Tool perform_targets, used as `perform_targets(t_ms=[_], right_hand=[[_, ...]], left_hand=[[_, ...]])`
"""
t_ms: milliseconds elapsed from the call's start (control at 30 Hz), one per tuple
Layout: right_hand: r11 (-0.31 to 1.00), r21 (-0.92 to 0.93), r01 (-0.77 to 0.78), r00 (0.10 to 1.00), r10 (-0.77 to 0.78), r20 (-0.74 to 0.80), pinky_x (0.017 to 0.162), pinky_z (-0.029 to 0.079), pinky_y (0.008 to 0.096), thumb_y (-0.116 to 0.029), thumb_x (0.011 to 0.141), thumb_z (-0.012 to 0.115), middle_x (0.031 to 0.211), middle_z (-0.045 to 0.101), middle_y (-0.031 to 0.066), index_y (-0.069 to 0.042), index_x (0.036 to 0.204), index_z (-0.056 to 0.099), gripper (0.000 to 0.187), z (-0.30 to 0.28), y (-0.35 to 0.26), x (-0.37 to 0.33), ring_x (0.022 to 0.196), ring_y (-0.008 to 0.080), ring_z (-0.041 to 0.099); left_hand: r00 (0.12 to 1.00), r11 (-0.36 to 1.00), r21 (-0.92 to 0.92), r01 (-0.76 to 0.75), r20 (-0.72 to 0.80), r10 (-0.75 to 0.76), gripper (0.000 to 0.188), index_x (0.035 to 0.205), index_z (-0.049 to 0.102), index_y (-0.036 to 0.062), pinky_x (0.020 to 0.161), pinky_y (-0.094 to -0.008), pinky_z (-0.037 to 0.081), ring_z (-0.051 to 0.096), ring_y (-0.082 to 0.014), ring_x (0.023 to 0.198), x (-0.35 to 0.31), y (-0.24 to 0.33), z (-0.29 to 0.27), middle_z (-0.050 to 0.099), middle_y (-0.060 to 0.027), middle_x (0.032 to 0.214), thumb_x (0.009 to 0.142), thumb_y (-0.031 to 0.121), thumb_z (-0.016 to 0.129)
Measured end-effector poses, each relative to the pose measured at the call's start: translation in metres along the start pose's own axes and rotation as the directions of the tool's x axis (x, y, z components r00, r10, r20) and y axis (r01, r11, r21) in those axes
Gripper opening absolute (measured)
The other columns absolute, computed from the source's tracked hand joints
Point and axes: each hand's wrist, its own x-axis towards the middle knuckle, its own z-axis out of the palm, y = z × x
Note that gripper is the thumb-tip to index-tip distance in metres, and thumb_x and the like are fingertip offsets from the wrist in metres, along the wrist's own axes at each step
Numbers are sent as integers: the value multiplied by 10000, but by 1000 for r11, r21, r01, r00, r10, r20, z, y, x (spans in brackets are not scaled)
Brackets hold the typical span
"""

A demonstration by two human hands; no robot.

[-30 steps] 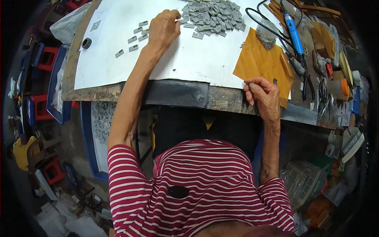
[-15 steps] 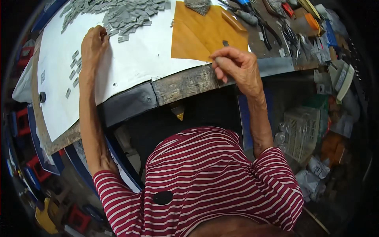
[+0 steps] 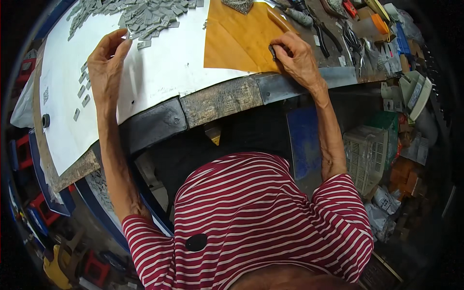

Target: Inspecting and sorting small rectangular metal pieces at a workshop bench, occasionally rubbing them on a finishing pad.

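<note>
My right hand (image 3: 296,57) is over the right edge of the orange-brown sheet. Its thumb and fingers pinch a small dark piece (image 3: 272,52). To the left, my left hand (image 3: 107,60) is raised over the white paper (image 3: 164,63), just beside the pile. Its thumb and index fingertip come close together; whether a small piece sits between them is too small to make out. A heap of flat grey metal pieces (image 3: 150,20) covers the far part of the paper. Several similar pieces (image 3: 81,90) lie in loose rows left of my left wrist.
The orange-brown sheet (image 3: 232,46) carries a mesh-like grey bundle (image 3: 238,5) at its far edge. Pliers (image 3: 328,36) and other tools crowd the table's right side. A black ring (image 3: 46,120) sits at the left. The worn table edge (image 3: 222,102) runs before me.
My right hand has moved away from me and slightly right, taking up the dark piece that lay on the orange-brown sheet. My left hand has turned and drawn slightly back from the heap.
</note>
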Motion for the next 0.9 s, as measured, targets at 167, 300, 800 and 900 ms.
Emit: perform_targets(t_ms=[167, 300, 800, 900], right_hand=[[980, -96, 175, 984, -173, 28, 575, 441, 304, -32, 794, 539, 794, 541, 106, 19, 880, 571, 105, -1, -1, 5, 639, 224, 557], [970, -120, 214, 975, -204, 91, 582, 449, 328, -12, 779, 549, 801, 537, 117, 9, 885, 556, 108, -4, -5, 8, 654, 279, 561], [864, -310, 395, 915, -340, 217, 553, 458, 382, 42, 731, 538, 769, 481, 143, 4, 842, 479, 130, -1, -1, 12, 664, 340, 535], [863, -313, 396, 916, -345, 207, 552, 458, 378, 42, 727, 538, 772, 481, 143, 3, 846, 475, 141, 0, 0, 11, 661, 338, 535]], left_hand=[[999, 983, -181, 38, 44, -31, 297, 1044, 632, 101, 777, -310, 470, 580, -145, 849, -23, 31, 8, 637, -74, 905, 785, 246, 628], [983, 927, -352, 131, 164, -77, 298, 1025, 635, 79, 693, -254, 448, 550, -110, 748, -34, 42, 18, 637, -49, 851, 770, 233, 640], [948, 822, -494, 285, 270, -167, 285, 1045, 620, 48, 622, -204, 424, 518, -82, 682, -59, 65, 39, 600, -32, 796, 790, 174, 610], [925, 666, -647, 371, 323, -201, 282, 1037, 614, 27, 599, -183, 411, 508, -73, 651, -61, 68, 43, 603, -45, 781, 795, 170, 602]])
